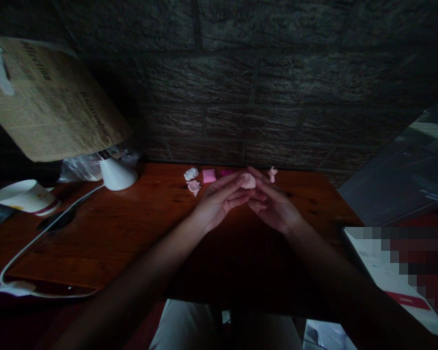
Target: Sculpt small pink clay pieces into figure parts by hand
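Dark brick wall [226, 92] behind a brown wooden table [124, 233]. Held above it, between the curled fingers of left hand [221, 201] and right hand [275, 206]: a pale pink lump [248, 181]. Lying just beyond left hand: a pink square [209, 175].

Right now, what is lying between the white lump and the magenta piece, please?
In the head view, a light pink square lies between the white lump and the magenta piece.

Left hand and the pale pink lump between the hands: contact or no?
Touching. Head view: the left hand has its fingertips against the near-left side of the pale pink lump, no gap visible.
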`<state>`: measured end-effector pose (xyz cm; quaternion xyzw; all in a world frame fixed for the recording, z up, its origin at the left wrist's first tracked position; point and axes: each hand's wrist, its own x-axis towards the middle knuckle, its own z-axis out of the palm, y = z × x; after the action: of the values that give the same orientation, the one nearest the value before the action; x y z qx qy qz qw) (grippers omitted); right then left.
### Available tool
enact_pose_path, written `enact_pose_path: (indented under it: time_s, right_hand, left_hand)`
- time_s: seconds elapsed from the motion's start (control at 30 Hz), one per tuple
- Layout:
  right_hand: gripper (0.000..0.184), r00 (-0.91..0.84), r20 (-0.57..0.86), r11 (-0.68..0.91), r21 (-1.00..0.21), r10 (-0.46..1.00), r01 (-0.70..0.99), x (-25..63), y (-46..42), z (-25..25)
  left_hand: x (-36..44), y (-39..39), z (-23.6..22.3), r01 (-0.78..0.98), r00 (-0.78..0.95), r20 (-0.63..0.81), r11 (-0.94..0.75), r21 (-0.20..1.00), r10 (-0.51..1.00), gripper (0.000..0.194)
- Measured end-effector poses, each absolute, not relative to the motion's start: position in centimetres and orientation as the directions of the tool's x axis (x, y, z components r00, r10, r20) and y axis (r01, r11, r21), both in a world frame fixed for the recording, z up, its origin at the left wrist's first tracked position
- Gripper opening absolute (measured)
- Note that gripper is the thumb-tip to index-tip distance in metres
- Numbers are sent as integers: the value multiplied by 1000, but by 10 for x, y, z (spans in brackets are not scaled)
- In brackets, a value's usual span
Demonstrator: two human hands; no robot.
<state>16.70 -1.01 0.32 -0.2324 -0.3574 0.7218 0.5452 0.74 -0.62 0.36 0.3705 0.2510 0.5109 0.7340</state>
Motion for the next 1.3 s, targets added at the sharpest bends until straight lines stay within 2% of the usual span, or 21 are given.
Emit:
enact_pose_path:
  time_s: [0.2, 0.7, 0.9, 1.1, 1.3]
  right_hand:
    - [35, -263, 60, -131, -747, 963, -651, 165, -10, 1]
    - [32, -271, 114, -81, -783, 956, -616, 163, -9, -4]
    - [36, -258, 105, -88, -764, 960, -639, 163, -8, -4]
    - [37, -255, 108, -88, -754, 961, -652, 163, -9, -2]
    - [35, -261, 112, -87, -757, 959, -647, 164, -9, 0]
  left_hand:
    - [11, -8, 2, -601, 349, 31, 199, 774, 936, 17]
    - [11, -11, 3, -589, 390, 102, 163, 791, 915, 23]
    - [13, -11, 4, -627, 384, 147, 140, 767, 912, 19]
    - [11, -11, 4, -593, 382, 154, 113, 797, 911, 35]
    - [10, -9, 1, -588, 374, 190, 74, 806, 908, 35]
